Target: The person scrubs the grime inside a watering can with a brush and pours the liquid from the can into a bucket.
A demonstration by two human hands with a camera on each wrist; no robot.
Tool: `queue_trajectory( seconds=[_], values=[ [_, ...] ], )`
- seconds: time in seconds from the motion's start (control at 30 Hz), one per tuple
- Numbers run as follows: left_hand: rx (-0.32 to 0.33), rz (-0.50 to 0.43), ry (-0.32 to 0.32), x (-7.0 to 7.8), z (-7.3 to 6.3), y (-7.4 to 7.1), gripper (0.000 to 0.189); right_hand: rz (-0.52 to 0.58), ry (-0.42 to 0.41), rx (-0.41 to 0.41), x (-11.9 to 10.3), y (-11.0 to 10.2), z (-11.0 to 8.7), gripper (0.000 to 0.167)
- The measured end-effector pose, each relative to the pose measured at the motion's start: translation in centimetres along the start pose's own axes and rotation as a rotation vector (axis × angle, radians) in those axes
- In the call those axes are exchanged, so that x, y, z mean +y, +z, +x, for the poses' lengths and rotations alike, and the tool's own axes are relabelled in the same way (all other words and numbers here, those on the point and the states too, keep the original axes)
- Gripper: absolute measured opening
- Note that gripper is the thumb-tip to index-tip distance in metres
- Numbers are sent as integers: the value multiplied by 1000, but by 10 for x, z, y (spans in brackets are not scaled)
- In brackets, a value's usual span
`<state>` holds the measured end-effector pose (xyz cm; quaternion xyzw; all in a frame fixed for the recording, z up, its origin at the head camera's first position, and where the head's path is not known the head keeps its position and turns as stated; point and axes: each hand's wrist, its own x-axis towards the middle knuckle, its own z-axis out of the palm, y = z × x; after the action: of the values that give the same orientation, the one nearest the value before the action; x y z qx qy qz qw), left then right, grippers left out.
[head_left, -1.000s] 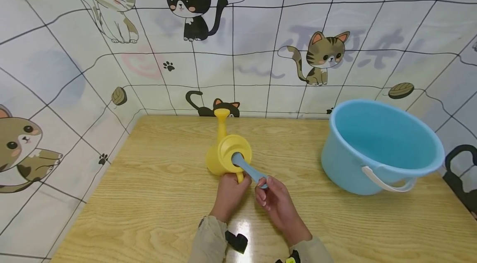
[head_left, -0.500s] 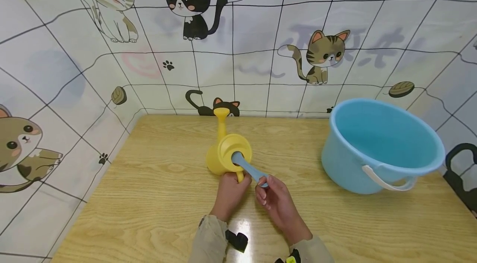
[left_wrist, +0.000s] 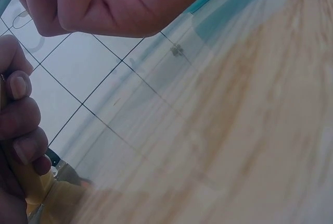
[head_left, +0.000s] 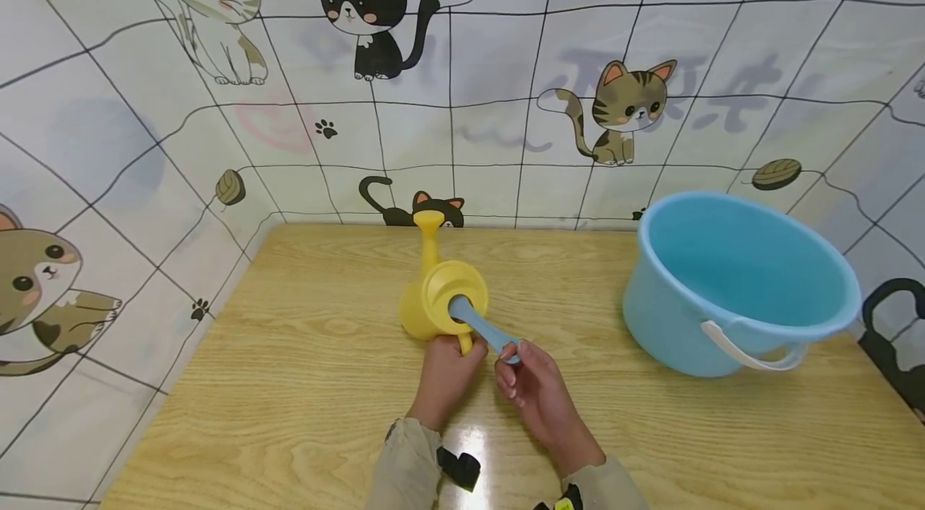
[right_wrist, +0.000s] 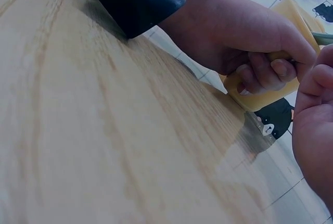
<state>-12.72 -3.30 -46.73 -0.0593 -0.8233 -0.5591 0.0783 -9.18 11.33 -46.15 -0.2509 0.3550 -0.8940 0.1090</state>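
Observation:
A yellow watering can (head_left: 415,311) stands on the wooden table, its spout pointing to the far wall. My left hand (head_left: 450,378) grips the can's handle from the near side; in the right wrist view, its fingers (right_wrist: 260,73) curl round that handle. A slim blue-grey plastic handle (head_left: 482,325) slants out of the can's round top opening, and whatever is at its lower end is hidden inside. With thumb and fingers my right hand (head_left: 542,401) pinches the outer end of this handle, just right of the left hand.
To the right stands a large light-blue bucket (head_left: 690,333) with a white carrying handle (head_left: 751,357). Behind the wooden table (head_left: 303,381) rises a wall covering (head_left: 491,148) printed with cats and grid lines. Another such covering borders the left side.

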Motion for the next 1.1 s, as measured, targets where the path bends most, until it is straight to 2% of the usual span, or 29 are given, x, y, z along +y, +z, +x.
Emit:
queue_trajectory(
  seconds=[0.87,1.1],
  values=[
    [17,46,58,2,0,-1,36,-2,21,33,-1,1,-1,43],
    [10,40,42,4,0,-1,37,0,18,27,-2,1,-1,43]
  ],
)
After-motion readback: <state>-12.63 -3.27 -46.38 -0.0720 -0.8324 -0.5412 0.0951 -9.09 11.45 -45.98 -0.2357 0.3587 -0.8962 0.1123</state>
